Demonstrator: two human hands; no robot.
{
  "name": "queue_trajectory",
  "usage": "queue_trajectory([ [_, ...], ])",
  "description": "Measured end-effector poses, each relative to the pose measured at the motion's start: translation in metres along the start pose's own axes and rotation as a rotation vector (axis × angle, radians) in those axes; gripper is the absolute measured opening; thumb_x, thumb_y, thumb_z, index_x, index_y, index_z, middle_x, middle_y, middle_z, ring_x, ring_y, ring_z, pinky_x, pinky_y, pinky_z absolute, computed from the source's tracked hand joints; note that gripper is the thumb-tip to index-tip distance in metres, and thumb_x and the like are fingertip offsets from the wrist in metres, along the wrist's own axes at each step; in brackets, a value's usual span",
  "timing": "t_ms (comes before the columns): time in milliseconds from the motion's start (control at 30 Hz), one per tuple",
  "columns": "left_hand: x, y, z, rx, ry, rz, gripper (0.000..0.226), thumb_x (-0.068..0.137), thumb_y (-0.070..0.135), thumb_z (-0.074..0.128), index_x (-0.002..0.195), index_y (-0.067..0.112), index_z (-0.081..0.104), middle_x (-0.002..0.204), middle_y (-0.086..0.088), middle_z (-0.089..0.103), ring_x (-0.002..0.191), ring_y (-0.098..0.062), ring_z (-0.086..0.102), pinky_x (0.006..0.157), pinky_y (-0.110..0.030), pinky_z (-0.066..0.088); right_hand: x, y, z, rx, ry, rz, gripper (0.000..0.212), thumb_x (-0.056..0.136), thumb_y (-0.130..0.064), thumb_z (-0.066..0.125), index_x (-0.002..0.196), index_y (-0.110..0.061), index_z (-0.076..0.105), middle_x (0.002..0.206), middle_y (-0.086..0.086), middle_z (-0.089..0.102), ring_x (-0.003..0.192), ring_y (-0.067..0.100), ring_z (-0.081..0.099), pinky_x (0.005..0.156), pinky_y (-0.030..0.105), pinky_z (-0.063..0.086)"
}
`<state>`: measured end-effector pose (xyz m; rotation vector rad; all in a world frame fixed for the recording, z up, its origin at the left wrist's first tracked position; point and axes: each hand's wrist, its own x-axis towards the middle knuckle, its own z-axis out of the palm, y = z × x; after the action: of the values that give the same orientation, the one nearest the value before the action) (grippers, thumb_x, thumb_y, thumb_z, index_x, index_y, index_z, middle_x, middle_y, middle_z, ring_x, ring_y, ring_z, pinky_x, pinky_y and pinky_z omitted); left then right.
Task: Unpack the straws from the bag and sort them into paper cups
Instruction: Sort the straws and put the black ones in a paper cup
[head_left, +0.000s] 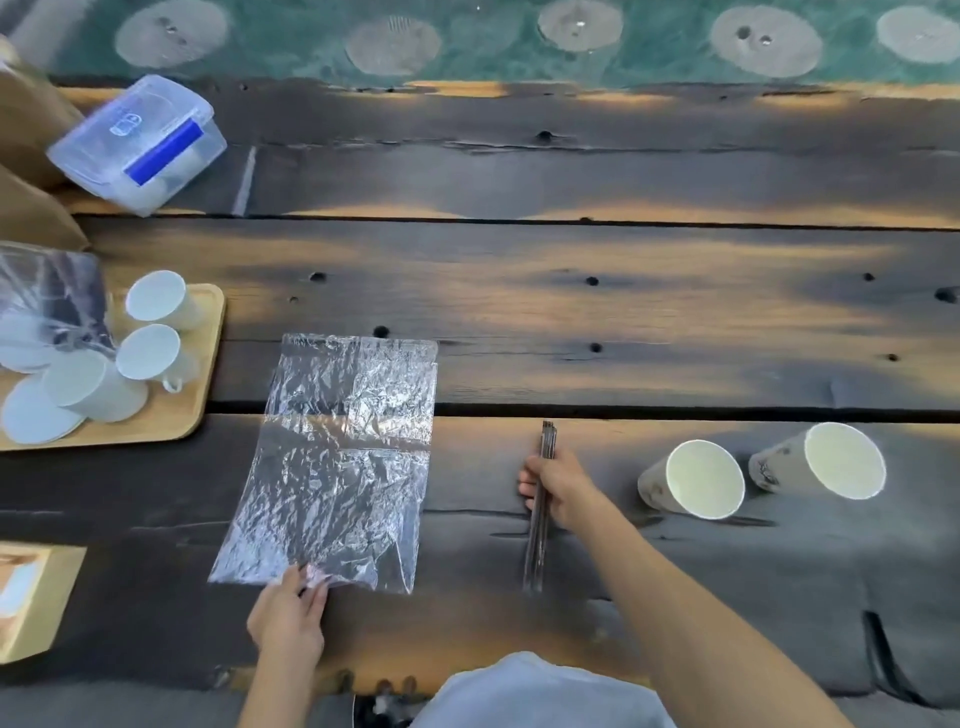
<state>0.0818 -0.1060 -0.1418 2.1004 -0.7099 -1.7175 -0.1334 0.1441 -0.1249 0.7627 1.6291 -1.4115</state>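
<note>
Presently: right hand (558, 486), fingers curled round a bundle of thin dark straws (540, 512) left of two white paper cups (693, 480); left hand (288, 616) pinching crinkled clear plastic bag (337, 457); risk—loose bundle splaying, light cups tipping on insertion.

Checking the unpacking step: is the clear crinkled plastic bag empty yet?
Empty, it seems: the clear crinkled plastic bag lies flat, only wood showing through; the right hand grips the bundle of dark straws.

Right hand (558, 486) grips straws (540, 540); left hand (288, 616) pinches bag (337, 462).
</note>
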Motion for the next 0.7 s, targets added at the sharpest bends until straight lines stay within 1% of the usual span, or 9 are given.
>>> queue_trajectory([
  [133, 0.005, -0.001, -0.004, 0.054, 0.028, 0.032, 0.036, 0.093, 0.001, 0.061, 0.125, -0.013, 0.054, 0.088, -0.015, 0.063, 0.085, -0.029, 0.065, 0.089, -0.039, 0.056, 0.008, -0.003, 0.001, -0.017, 0.096, -0.035, 0.01, 0.095, 0.0, 0.046, 0.098, -0.006, 0.053, 0.076, 0.012, 0.053, 0.059, 0.018, 0.049, 0.056, 0.031, 0.045],
  [167, 0.007, -0.001, -0.005, 0.068, 0.052, 0.049, 0.036, 0.093, 0.003, 0.061, 0.125, -0.012, 0.056, 0.089, -0.015, 0.064, 0.084, -0.028, 0.066, 0.086, -0.037, 0.058, 0.009, -0.003, 0.001, -0.027, 0.124, -0.04, 0.009, 0.094, -0.001, 0.047, 0.095, -0.007, 0.054, 0.081, 0.015, 0.054, 0.066, 0.021, 0.052, 0.062, 0.035, 0.046],
  [233, 0.011, -0.002, -0.006, 0.099, 0.116, 0.075, 0.035, 0.093, 0.01, 0.061, 0.123, -0.007, 0.06, 0.091, -0.015, 0.066, 0.075, -0.022, 0.065, 0.062, -0.026, 0.06, 0.01, -0.004, -0.001, -0.094, 0.191, -0.039, 0.007, 0.093, -0.005, 0.049, 0.092, -0.007, 0.056, 0.09, 0.017, 0.061, 0.083, 0.029, 0.059, 0.075, 0.04, 0.051],
  [300, 0.008, -0.003, -0.006, 0.176, 0.194, 0.137, 0.031, 0.092, 0.017, 0.06, 0.116, -0.002, 0.064, 0.092, -0.016, 0.067, 0.071, -0.022, 0.064, 0.052, -0.027, 0.056, 0.009, -0.004, -0.007, -0.152, 0.241, -0.043, 0.01, 0.092, -0.007, 0.05, 0.093, -0.005, 0.06, 0.096, 0.018, 0.067, 0.091, 0.034, 0.065, 0.083, 0.046, 0.057],
  [433, -0.029, -0.007, 0.002, 0.435, 0.39, 0.428, 0.026, 0.09, 0.012, 0.051, 0.11, 0.008, 0.067, 0.111, -0.023, 0.069, 0.103, -0.041, 0.062, 0.085, -0.043, 0.048, -0.002, 0.003, -0.018, -0.159, 0.227, -0.071, 0.014, 0.091, -0.002, 0.043, 0.092, -0.007, 0.057, 0.097, 0.019, 0.068, 0.084, 0.03, 0.065, 0.067, 0.039, 0.055],
  [467, -0.042, -0.01, 0.006, 0.495, 0.344, 0.526, 0.026, 0.091, 0.01, 0.049, 0.111, 0.008, 0.065, 0.112, -0.024, 0.067, 0.104, -0.04, 0.06, 0.088, -0.044, 0.045, -0.006, 0.006, -0.021, -0.141, 0.207, -0.087, 0.019, 0.09, 0.0, 0.04, 0.092, -0.006, 0.058, 0.094, 0.019, 0.069, 0.078, 0.027, 0.063, 0.059, 0.033, 0.05],
  [533, -0.065, -0.019, 0.018, 0.643, 0.087, 0.697, 0.021, 0.093, 0.006, 0.047, 0.107, 0.008, 0.062, 0.104, -0.021, 0.066, 0.092, -0.035, 0.058, 0.082, -0.042, 0.044, -0.01, 0.018, -0.028, -0.123, 0.209, -0.11, 0.032, 0.089, 0.004, 0.035, 0.101, -0.005, 0.063, 0.09, 0.013, 0.07, 0.078, 0.024, 0.063, 0.055, 0.026, 0.046],
  [600, -0.078, -0.036, 0.035, 0.788, -0.245, 0.749, 0.015, 0.094, 0.005, 0.049, 0.097, 0.014, 0.061, 0.09, -0.013, 0.066, 0.081, -0.033, 0.06, 0.073, -0.042, 0.048, -0.012, 0.033, -0.037, -0.131, 0.271, -0.127, 0.04, 0.087, 0.005, 0.035, 0.113, -0.005, 0.064, 0.1, 0.012, 0.069, 0.091, 0.026, 0.064, 0.067, 0.033, 0.052],
  [700, -0.098, -0.059, 0.068, 1.005, -0.61, 0.696, 0.017, 0.096, 0.005, 0.052, 0.093, 0.02, 0.061, 0.084, -0.009, 0.066, 0.078, -0.031, 0.065, 0.074, -0.044, 0.055, -0.022, 0.053, -0.053, -0.117, 0.359, -0.147, 0.036, 0.088, 0.01, 0.036, 0.099, -0.008, 0.066, 0.098, 0.01, 0.067, 0.089, 0.023, 0.062, 0.078, 0.036, 0.053],
])
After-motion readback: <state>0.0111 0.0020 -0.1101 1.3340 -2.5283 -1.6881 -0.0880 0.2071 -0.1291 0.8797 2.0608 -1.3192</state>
